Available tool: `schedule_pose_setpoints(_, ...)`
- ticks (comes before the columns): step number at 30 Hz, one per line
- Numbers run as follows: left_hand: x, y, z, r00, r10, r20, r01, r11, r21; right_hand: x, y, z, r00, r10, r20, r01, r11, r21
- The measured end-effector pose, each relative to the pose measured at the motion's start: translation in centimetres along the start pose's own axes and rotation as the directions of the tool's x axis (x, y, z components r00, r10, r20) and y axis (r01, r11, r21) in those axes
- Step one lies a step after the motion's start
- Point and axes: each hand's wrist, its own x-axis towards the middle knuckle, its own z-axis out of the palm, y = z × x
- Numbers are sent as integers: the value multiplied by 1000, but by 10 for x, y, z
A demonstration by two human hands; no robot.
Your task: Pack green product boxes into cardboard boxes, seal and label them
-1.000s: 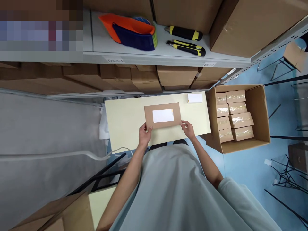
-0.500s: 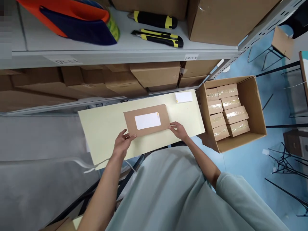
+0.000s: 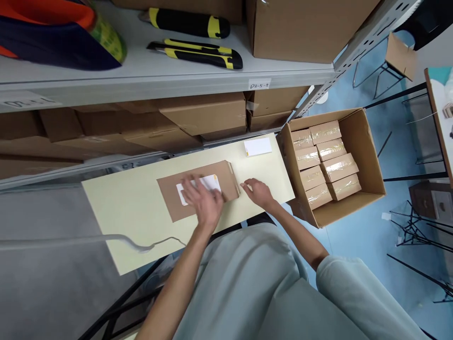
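Labelled cardboard box (image 3: 227, 180) lies midway between the tabletop (image 3: 116, 203) short edges; I have the left hand (image 3: 208, 204) spread over its label (image 3: 213, 181), probably smoothing, right hand (image 3: 257, 192) empty beside; next calls for even pressure.

One flat brown box (image 3: 226, 177) lay on the desk (image 3: 116, 222), one white block (image 3: 258, 147) near its far right corner; eight taped boxes (image 3: 339, 167) showed in one open carton (image 3: 361, 146); two cutters (image 3: 208, 60) lay near the shelf's (image 3: 141, 78) front edge.

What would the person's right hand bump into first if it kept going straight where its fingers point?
Probably the right-hand end of the brown package, just ahead of the right hand, though relative height is unclear.
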Motion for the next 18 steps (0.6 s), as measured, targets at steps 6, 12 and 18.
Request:
schedule_pose_setpoints(6,38,61,52,916,339,213,-322,940,-110,53,44,-46,974,-12,-225,-38,976,-217)
schedule_pose_setpoints(12,107,131,106,806,417,419,-452,892,-18,102,77,-86,988,12,-155,-66,936,-347)
schedule_pose_setpoints(18,141,161,122,745,261,614,-461,867,190,118,84,-104,1000,-7,-30,-9,868,-496)
